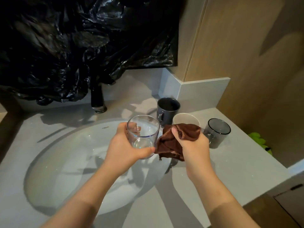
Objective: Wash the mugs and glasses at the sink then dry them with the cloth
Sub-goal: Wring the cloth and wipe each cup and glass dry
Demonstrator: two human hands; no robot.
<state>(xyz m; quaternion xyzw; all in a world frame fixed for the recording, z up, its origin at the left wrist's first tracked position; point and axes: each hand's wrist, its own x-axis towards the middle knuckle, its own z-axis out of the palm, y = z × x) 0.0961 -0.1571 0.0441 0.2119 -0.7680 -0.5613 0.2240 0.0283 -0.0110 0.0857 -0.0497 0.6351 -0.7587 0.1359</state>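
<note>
While the left hand (126, 145) grips a clear glass (142, 134) above the sink (69, 163), tilted mouth-up for wiping, the right hand (191, 143) clutches a bunched brown cloth (172, 142) touching its side. Beyond the cloth stand a dark mug (167, 109), pale cup (185, 119) and smoky glass (216, 131).

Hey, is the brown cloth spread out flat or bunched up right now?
Bunched up. The brown cloth is crumpled in the right hand, beside the clear glass the left hand holds.
</note>
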